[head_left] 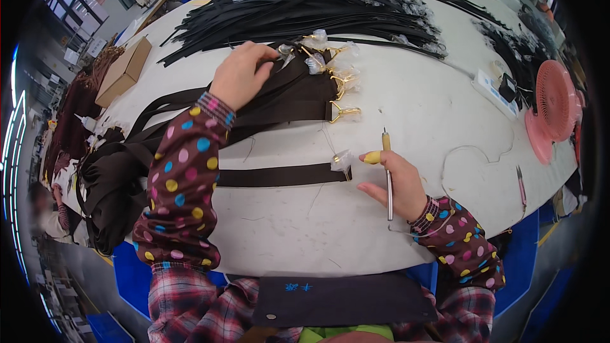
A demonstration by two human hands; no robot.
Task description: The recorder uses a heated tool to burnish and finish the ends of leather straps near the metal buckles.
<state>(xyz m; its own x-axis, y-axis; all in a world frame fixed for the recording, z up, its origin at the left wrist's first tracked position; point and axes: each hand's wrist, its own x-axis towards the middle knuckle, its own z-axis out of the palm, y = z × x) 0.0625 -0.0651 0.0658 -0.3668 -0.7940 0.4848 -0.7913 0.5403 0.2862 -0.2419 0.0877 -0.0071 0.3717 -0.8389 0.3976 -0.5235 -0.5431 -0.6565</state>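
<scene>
My left hand (244, 75) is over a pile of dark brown straps (279, 107), thumb and forefinger closed at one strap's end beside a plastic-wrapped fitting (286, 54). Gold-coloured metal buckles (345, 112), several in clear plastic, line the right ends of the pile. A single strap (279, 176) lies apart, nearer me, its right end covered by a clear plastic wrap (342, 161). Just right of it, my right hand (401, 187) grips a thin corded pen-shaped tool (389, 181), brass-coloured tip pointing away. Its thumb and forefinger stretch leftward; a yellow cover sits on one fingertip.
Long black strips (298, 16) lie across the far side of the white table (394, 248). A pink fan (556, 105), a white box-shaped device (494, 94) and a small pink-handled tool (521, 188) are right. A cardboard box (124, 71) and hanging straps (114, 184) are left.
</scene>
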